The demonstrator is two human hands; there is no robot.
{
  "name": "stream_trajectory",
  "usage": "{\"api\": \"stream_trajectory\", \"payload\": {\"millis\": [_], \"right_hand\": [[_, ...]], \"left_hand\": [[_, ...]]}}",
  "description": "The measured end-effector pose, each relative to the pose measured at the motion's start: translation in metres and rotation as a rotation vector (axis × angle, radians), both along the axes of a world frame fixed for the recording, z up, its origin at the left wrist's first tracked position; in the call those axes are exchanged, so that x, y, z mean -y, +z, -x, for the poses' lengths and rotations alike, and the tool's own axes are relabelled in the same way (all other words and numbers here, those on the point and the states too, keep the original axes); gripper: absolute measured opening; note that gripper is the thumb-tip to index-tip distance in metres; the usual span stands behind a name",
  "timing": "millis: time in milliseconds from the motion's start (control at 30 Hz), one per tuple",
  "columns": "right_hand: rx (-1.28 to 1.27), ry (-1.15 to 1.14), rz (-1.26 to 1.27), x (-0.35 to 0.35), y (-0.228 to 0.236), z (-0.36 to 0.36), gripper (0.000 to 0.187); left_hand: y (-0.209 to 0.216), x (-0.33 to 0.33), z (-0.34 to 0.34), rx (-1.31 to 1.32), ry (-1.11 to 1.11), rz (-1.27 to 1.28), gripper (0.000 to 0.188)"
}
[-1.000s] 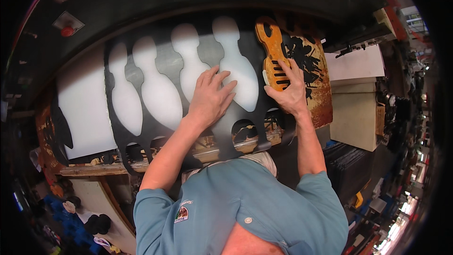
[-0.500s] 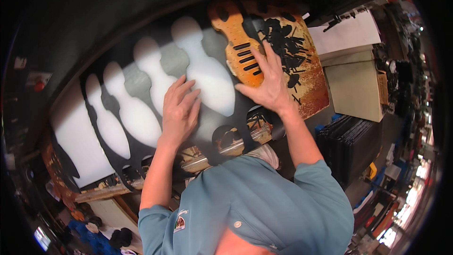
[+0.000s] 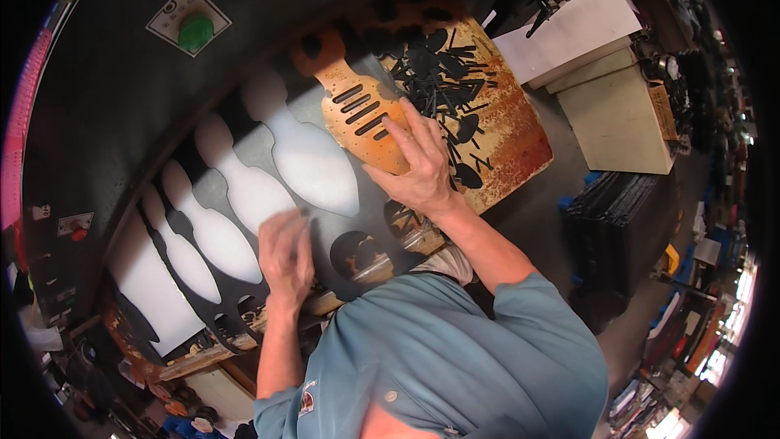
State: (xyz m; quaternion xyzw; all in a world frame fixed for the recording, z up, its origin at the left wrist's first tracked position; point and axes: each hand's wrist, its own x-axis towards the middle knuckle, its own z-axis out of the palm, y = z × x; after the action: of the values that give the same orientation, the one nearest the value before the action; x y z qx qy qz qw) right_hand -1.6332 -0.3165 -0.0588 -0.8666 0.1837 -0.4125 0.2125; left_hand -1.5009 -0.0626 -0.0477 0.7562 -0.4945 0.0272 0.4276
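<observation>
An orange-brown, sole-shaped cutting die with several dark slots lies on a dark sheet. My right hand is on its lower end, thumb at the near left edge and fingers along the right side. Bowling-pin-shaped openings in the sheet show white beneath. The largest white shape is just left of the die. My left hand is smeared by motion over the sheet, near the lower end of another white shape. Its fingers cannot be made out.
Small black scraps lie on a rusty, worn board to the right. A dark machine panel with a green button overhangs the far side. Beyond the board stand a pale box and a stack of black sheets.
The view has shifted, showing more of the panel at upper left. My left hand has moved nearer me along the sheet and blurred. My right hand stays on the cutting die.
</observation>
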Motion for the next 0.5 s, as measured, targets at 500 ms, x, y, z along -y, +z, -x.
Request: {"api": "stream_trajectory", "payload": {"millis": [500], "right_hand": [[-0.364, -0.273, -0.368, -0.020, 0.008, 0.090, 0.045]], "left_hand": [[-0.002, -0.011, 0.018, 0.135, 0.067, -0.165, 0.017]]}}
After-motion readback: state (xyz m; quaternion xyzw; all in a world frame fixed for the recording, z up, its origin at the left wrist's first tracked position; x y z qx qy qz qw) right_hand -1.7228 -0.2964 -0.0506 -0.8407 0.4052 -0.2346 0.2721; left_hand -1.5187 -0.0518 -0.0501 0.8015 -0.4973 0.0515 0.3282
